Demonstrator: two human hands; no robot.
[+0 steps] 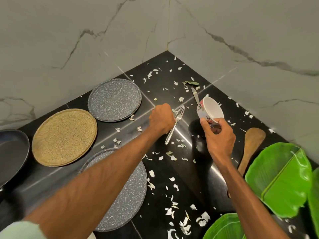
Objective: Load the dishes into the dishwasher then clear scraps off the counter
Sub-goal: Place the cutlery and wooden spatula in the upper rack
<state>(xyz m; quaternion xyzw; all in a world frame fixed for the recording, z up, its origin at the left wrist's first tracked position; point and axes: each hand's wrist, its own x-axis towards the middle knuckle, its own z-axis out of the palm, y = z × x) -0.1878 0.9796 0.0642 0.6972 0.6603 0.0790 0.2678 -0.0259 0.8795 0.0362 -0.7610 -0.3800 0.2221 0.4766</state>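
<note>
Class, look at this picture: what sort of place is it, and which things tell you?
Probably a home kitchen: a black counter meeting marble-look walls, plates laid out on it, a fork and bowl, and food scraps strewn about.

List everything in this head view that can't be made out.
1. Whether the left hand grips the fork: its fingers are hidden behind the back of the hand.
2. Handle of the knife: hidden behind the bowl that the right hand holds.
3. Left part of the dark plate: cut off by the frame edge.
4. Part of the near speckled plate: covered by the left forearm.
5. The dishwasher: out of frame.
</note>
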